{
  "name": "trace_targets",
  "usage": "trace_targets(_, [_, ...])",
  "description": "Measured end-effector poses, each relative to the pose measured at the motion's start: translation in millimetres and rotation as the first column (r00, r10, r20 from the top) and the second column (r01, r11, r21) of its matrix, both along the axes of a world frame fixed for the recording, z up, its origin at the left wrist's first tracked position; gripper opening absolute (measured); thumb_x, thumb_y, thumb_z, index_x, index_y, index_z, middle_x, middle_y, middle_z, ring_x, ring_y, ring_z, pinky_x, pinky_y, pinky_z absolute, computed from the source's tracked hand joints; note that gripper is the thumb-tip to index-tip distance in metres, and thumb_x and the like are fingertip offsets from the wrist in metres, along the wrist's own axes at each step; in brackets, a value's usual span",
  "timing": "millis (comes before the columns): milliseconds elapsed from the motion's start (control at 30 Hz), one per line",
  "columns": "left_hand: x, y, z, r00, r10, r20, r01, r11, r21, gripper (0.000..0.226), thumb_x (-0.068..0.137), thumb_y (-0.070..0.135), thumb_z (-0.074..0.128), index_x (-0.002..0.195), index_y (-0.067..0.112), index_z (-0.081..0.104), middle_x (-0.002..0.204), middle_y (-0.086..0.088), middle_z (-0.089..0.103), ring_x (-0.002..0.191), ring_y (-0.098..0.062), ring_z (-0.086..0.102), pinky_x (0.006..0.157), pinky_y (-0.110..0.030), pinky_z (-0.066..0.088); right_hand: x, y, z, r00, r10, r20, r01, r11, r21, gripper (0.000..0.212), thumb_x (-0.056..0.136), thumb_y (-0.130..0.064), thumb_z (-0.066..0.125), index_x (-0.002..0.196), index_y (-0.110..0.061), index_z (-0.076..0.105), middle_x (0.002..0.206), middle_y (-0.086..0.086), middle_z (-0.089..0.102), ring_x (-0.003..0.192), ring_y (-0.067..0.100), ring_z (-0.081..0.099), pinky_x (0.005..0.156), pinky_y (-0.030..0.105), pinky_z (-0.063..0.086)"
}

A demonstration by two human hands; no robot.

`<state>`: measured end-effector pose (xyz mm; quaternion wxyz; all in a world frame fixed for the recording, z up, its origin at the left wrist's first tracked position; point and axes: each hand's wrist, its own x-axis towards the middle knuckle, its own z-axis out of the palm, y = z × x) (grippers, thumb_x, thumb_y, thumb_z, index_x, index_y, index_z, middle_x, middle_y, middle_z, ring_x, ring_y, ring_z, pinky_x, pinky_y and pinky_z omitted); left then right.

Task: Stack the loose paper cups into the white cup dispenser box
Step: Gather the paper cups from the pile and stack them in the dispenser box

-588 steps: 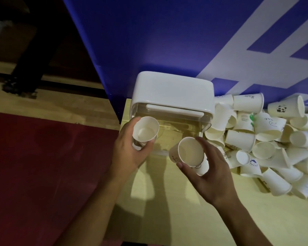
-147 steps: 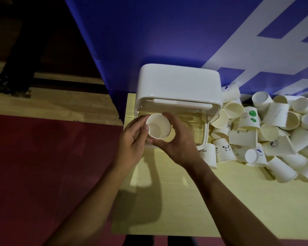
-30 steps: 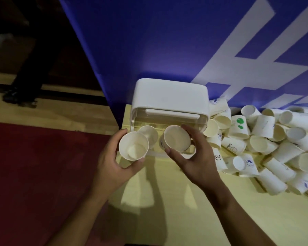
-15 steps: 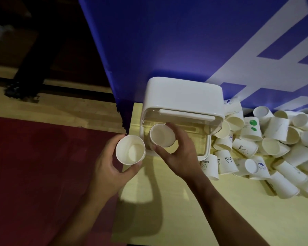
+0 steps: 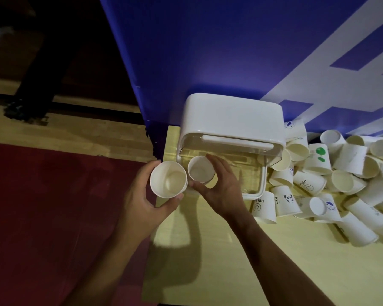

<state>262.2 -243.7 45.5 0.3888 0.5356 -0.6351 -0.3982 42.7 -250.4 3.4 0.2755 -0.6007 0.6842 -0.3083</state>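
At the box (image 5: pixel 232 115), both held cups (image 5: pixel 168 179) (image 5: pixel 201 169) seemingly open upward.

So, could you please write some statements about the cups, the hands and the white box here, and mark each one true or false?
1. The left hand holds the left cup, and the right hand holds the right cup. True.
2. The right cup is at the open front of the white dispenser box. True.
3. The left cup is inside the box. False: it is held outside, in front of the box's left corner.
4. A cup with green spots lies in the pile of loose cups. True.
5. The pile lies to the left of the box. False: it lies to the right of the box.
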Motion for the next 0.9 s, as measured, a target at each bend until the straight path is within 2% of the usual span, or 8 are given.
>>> trace_targets(67, [-4, -2, 4, 1.000, -0.006, 0.001, 0.006, 1.000, -0.021, 0.074, 0.072, 0.036, 0.089, 0.136, 0.020, 0.057, 0.132, 0.024, 0.061, 0.125, -0.006, 0.060, 0.097, -0.012, 0.044, -3, 5, 6, 0.999, 0.036, -0.013, -0.036, 0.999, -0.012, 0.090, 0.075, -0.061, 0.083, 0.147, -0.017, 0.052, 0.148, -0.008, 0.052, 0.136, 0.004, 0.045, 0.111, 0.017, 0.036])
trace_targets(133, [-9, -3, 10, 1.000, -0.007, 0.001, 0.007, 0.999, -0.049, 0.074, 0.072, 0.027, 0.092, 0.135, 0.024, 0.056, 0.131, 0.029, 0.060, 0.123, 0.000, 0.060, 0.095, -0.009, 0.043, -8, 16, 20, 0.999, 0.042, -0.011, -0.042, 0.998, -0.053, 0.080, 0.084, -0.054, 0.079, 0.149, -0.017, 0.050, 0.148, -0.011, 0.051, 0.137, -0.003, 0.039, 0.112, 0.011, 0.030])
trace_targets(267, [-26, -8, 20, 0.999, -0.037, 0.004, 0.037, 0.997, -0.068, 0.078, 0.070, 0.017, 0.097, 0.137, 0.019, 0.058, 0.132, 0.020, 0.064, 0.124, -0.003, 0.061, 0.097, -0.013, 0.046, -12, 35, 59, 0.982, 0.025, 0.187, -0.007, 0.995, -0.095, 0.059, 0.092, -0.049, 0.073, 0.145, -0.030, 0.053, 0.142, -0.030, 0.052, 0.137, 0.000, 0.047, 0.106, 0.012, 0.038])
trace_targets(367, [-48, -17, 24, 0.994, -0.087, 0.059, 0.090, 0.994, -0.058, 0.078, 0.071, 0.036, 0.092, 0.140, 0.024, 0.058, 0.135, 0.015, 0.064, 0.122, 0.001, 0.059, 0.097, -0.010, 0.044, -11, 31, 75, 0.963, 0.048, 0.267, -0.026, 0.996, -0.086, 0.067, 0.087, -0.045, 0.079, 0.147, -0.029, 0.053, 0.141, -0.021, 0.057, 0.133, 0.005, 0.054, 0.105, 0.019, 0.044])
trace_targets(433, [-61, -21, 23, 0.990, -0.097, 0.107, 0.104, 0.993, -0.063, 0.079, 0.069, 0.046, 0.083, 0.141, 0.027, 0.056, 0.134, 0.020, 0.060, 0.118, 0.007, 0.055, 0.093, -0.002, 0.039, -14, 26, 76, 0.956, 0.050, 0.289, -0.021, 0.994, -0.104, 0.064, 0.086, -0.040, 0.082, 0.144, -0.030, 0.054, 0.138, -0.020, 0.061, 0.130, 0.004, 0.056, 0.104, 0.021, 0.046])
trace_targets(600, [-72, -26, 8, 0.978, -0.135, 0.158, 0.145, 0.988, -0.053, 0.086, 0.070, 0.020, 0.096, 0.147, 0.017, 0.056, 0.139, 0.021, 0.052, 0.125, 0.020, 0.045, 0.097, 0.001, 0.035, -24, 23, 63, 0.957, 0.007, 0.291, 0.017, 0.997, -0.080, 0.066, 0.086, -0.039, 0.083, 0.145, -0.026, 0.056, 0.137, -0.016, 0.063, 0.127, 0.005, 0.058, 0.104, 0.025, 0.048])
trace_targets(767, [-75, -27, 3, 0.987, -0.117, 0.109, 0.114, 0.993, 0.038, 0.082, 0.071, 0.019, 0.094, 0.143, 0.022, 0.055, 0.132, 0.016, 0.064, 0.113, 0.005, 0.059, 0.086, -0.001, 0.041, -25, 20, 52, 0.963, 0.011, 0.269, 0.004, 0.998, -0.057, 0.064, 0.085, -0.043, 0.082, 0.141, -0.028, 0.056, 0.130, -0.017, 0.065, 0.122, 0.005, 0.060, 0.100, 0.020, 0.047])
trace_targets(900, [-74, -30, -1, 0.987, -0.111, 0.113, 0.105, 0.993, 0.059, 0.074, 0.071, 0.016, 0.094, 0.136, 0.021, 0.058, 0.124, 0.014, 0.068, 0.110, 0.007, 0.060, 0.082, -0.003, 0.042, -23, 16, 49, 0.964, 0.021, 0.266, -0.008, 0.999, -0.050, 0.056, 0.085, -0.037, 0.083, 0.135, -0.029, 0.057, 0.123, -0.019, 0.066, 0.117, 0.004, 0.061, 0.095, 0.014, 0.044])
